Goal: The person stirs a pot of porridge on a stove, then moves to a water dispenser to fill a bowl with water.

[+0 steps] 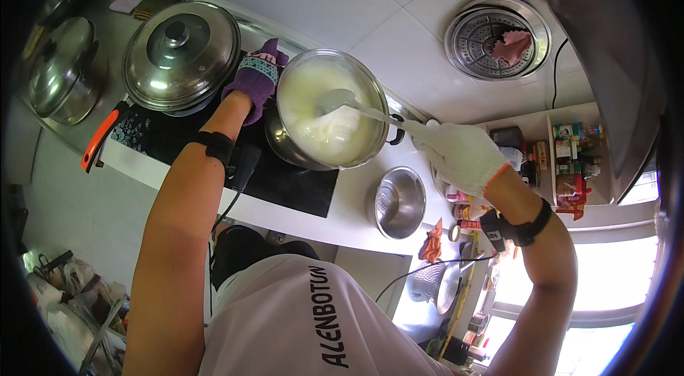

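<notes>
A deep stainless steel pot (278, 135) with pale, creamy liquid (304, 82) stands on the black cooktop (299, 194). In a white knit glove, my right hand (459, 154) grips the handle of a ladle or large spoon (342, 100), whose head is over the liquid amid a smooth white mass. My left hand (259, 77), in a purple patterned knit glove, is at the pot's left side; its fingers are partly hidden, and whether it grips a pot handle cannot be told. The pot's black right handle (397, 129) lies beneath the ladle's shaft.
Left of the pot sits a lidded pan (181, 55) with an orange-and-black handle (101, 135); a lidded pot (67, 74) is farther left. A steel bowl (401, 202) stands on the counter at right, near an orange cloth (432, 242). Shelves (582, 114) hold bottles and jars.
</notes>
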Demonstrator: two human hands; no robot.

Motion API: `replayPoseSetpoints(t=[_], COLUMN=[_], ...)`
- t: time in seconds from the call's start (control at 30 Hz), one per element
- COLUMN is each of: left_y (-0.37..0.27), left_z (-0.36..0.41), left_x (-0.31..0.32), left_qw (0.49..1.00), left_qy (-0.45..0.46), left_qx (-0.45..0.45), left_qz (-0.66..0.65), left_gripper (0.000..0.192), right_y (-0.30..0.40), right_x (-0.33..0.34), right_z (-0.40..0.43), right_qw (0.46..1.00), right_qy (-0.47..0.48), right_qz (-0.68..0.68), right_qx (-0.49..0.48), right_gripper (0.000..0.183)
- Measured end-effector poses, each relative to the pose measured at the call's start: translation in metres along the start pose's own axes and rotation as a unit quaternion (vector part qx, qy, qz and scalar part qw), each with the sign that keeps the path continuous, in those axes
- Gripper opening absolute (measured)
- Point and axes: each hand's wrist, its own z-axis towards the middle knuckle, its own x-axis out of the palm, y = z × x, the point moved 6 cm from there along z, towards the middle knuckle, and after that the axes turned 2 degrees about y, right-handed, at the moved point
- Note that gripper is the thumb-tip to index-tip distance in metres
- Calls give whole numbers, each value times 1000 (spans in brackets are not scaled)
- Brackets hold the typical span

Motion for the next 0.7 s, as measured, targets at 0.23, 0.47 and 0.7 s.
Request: replayPoseSetpoints(t=[0.23, 0.47, 0.7], left_y=[2, -26, -23], left_z=[-7, -12, -12], left_x=[-2, -10, -17], left_qw=[986, 998, 994], left_qy=[-68, -27, -94], left_qx=[117, 40, 51], left_qz=[94, 27, 39], left_gripper=[31, 35, 37], right_y=[-11, 7, 41], right_x=[17, 67, 81], right_z=[-25, 2, 24], right_qw=[996, 997, 988], right_qy=[-67, 20, -27], right_qz=[-56, -14, 14], right_qx=[-32, -79, -151], right_gripper=[28, 27, 40])
